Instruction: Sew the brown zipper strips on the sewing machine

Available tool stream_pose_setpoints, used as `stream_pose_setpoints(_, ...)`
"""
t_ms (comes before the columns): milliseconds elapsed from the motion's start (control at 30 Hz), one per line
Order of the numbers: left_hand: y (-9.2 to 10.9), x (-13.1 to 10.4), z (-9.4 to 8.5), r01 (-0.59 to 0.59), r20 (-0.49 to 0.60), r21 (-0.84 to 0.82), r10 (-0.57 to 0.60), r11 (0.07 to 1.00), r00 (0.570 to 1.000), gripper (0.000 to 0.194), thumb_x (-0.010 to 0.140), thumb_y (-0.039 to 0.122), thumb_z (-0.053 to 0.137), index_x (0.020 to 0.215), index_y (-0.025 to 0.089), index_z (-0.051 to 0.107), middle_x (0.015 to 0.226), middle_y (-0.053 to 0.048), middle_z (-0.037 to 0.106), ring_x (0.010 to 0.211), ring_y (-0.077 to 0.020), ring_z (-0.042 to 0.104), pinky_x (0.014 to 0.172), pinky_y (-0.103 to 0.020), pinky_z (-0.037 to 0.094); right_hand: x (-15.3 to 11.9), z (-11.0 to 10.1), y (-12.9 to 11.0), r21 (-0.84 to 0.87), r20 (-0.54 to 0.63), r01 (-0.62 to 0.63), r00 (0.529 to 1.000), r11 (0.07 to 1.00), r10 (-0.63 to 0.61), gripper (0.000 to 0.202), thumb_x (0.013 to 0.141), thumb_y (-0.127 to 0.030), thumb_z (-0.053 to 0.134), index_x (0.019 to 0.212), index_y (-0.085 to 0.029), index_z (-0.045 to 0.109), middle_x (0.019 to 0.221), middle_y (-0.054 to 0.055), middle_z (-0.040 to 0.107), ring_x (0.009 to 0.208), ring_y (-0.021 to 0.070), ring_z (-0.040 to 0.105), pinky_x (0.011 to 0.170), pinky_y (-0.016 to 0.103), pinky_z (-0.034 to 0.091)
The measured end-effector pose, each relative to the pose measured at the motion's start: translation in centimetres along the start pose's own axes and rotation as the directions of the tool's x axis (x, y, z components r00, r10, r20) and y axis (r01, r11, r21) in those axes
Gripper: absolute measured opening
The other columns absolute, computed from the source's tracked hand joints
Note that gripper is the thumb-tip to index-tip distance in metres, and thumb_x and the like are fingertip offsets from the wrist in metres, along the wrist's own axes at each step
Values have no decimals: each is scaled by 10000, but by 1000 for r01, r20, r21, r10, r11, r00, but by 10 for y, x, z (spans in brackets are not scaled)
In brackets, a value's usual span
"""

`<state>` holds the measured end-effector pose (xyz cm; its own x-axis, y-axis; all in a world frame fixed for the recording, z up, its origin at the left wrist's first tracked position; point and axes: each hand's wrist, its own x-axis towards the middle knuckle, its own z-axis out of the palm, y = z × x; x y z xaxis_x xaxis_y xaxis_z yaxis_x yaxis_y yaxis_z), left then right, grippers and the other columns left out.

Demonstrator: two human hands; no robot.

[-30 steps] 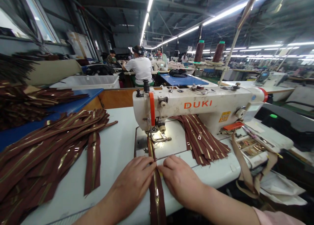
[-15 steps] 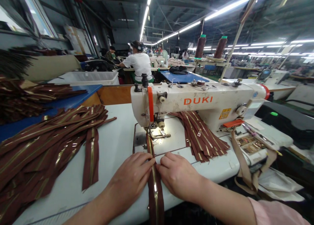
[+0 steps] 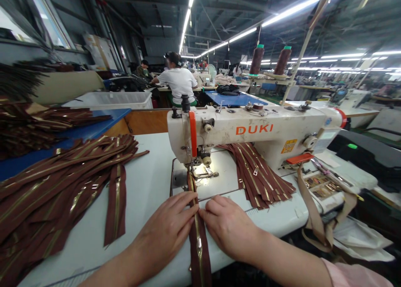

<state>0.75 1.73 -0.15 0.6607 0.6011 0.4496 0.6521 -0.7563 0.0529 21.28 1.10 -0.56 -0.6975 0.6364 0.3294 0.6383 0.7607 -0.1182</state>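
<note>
Pale desk (image 3: 147,182) across lower frame; striplights (image 3: 293,11) upper right. Left hand (image 3: 166,226), right hand (image 3: 230,226): fingers pinching zipper (image 3: 198,245), lower centre.

Matt cloth, bright metal
The brown zipper strip (image 3: 204,260) is matt cloth with shiny metal teeth (image 3: 196,226); the sewing machine (image 3: 219,132) smooth, smudged paint; the table (image 3: 147,174) smooth.

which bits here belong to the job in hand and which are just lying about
Part of the job, it seems:
zipper strip, left hand and right hand at it
sewing machine
zipper heap on the left
zipper bunch on the right
brown thread spools

Probably just lying about:
white bin
beige strap
black bundle
</note>
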Motion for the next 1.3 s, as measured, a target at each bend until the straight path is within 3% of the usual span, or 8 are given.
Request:
stream_pose_setpoints(267, -7, 0, -1, -95, 46, 17, 94, 995, 995, 311, 876, 108, 420, 1127, 158, 597, 1151, -83, 663, 1079, -212, 600, 929, -391, 516, 2, -4, 2, -8, 33, 34, 999, 999, -34, 76, 908, -163, 498, 944, -147, 563, 877, 38, 545, 825, 191, 433, 707, 318, 370)
stream_pose_setpoints(933, -12, -2, 2, -65, 61, 33, 63, 997, 996, 348, 864, 132, 422, 1164, 165, 595, 1180, -80, 664, 1080, -203, 619, 936, -353, 515, 11, -3, 9, -16, 62, 80, 995, 997, -78, 109, 919, -159, 473, 943, -144, 578, 890, 53, 564, 829, 199, 436, 722, 337, 369)
stream_pose_setpoints(1300, -30, 11, 9, -38, 95, 83, 30, 996, 995, 325, 898, 166, 408, 1153, 134, 607, 1183, -105, 662, 1100, -206, 610, 944, -363, 511, 36, 3, 26, -73, 17, 93, 996, 993, -92, 87, 887, -152, 514, 851, -142, 592, 834, 52, 558, 819, 197, 441, 737, 325, 368)
